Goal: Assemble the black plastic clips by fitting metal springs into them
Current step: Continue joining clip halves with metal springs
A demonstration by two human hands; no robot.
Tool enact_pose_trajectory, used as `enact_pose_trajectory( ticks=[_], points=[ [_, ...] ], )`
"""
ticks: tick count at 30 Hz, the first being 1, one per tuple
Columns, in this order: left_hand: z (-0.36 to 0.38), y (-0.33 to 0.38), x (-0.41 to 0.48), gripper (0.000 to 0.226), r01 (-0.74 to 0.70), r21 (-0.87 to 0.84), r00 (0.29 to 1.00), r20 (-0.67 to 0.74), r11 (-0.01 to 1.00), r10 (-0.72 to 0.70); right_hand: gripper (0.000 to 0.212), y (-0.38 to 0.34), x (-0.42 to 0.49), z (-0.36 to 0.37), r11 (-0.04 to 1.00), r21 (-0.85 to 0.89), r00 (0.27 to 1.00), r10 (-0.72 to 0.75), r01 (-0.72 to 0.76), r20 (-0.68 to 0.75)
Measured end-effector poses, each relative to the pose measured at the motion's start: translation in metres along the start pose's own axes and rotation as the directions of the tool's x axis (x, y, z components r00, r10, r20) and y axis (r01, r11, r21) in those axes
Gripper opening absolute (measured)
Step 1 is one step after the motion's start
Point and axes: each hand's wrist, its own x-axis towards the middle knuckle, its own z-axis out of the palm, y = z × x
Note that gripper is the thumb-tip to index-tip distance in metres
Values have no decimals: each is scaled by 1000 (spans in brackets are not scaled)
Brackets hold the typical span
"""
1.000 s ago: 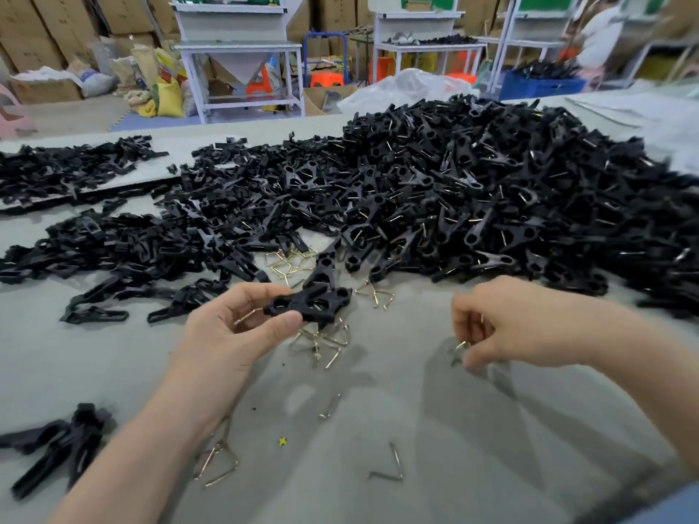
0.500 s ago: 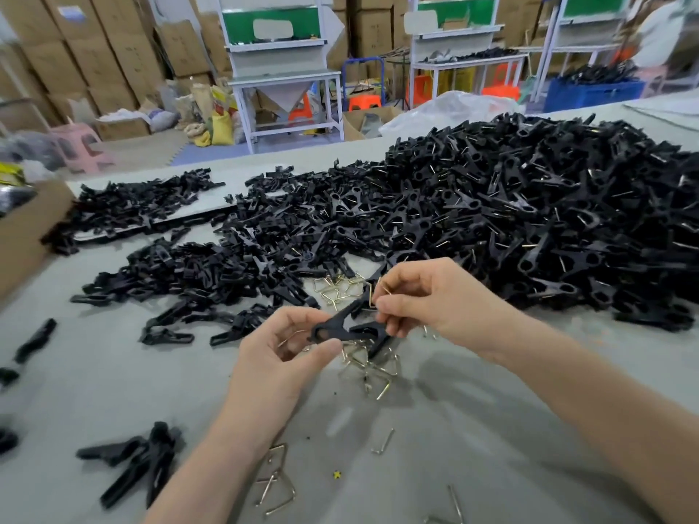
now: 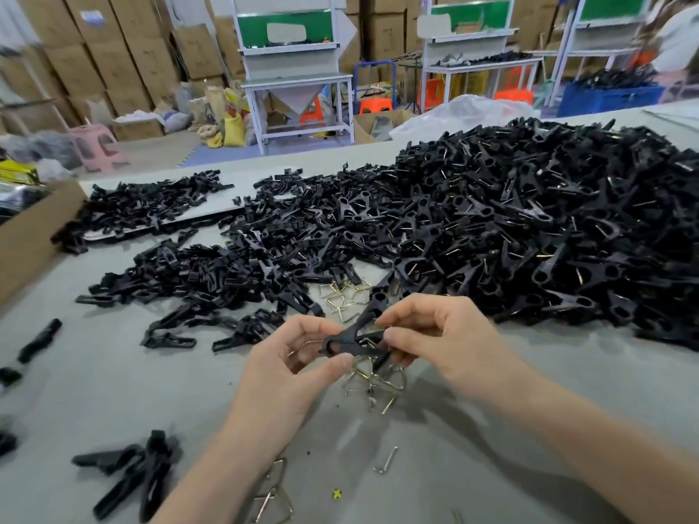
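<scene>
— Where's the black clip?
— Above the counter, over loose springs. The left hand pinches its ring end; the right hand pinches its legs.
— The others?
— In the pile behind.

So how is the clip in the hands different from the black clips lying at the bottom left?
The held clip is a single piece, while the bottom-left clips are a small bunch lying together. The held clip is up above the table, pinched between the left hand and right hand. The bottom-left clips rest on the table with no hand touching them. Both are black plastic.
</scene>
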Motion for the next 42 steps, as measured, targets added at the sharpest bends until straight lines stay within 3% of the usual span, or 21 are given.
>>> enact_pose_trajectory(
  ticks=[7,19,23,42],
  points=[
    [-2,1,1,32,6,-13,1000,-26,1000,-6,17,0,-2,-1,995,83,996,-55,60,-66],
    [0,5,-3,26,3,12,999,33,1000,-4,14,1,-3,2,997,-46,993,-59,54,-105],
    [3,7,-4,24,1,-28,999,39,1000,0,16,2,-2,2,1000,10,995,-24,25,-99],
    [2,5,-2,28,9,-27,1000,2,1000,-9,14,3,0,0,999,-42,995,-34,30,-95]
  ],
)
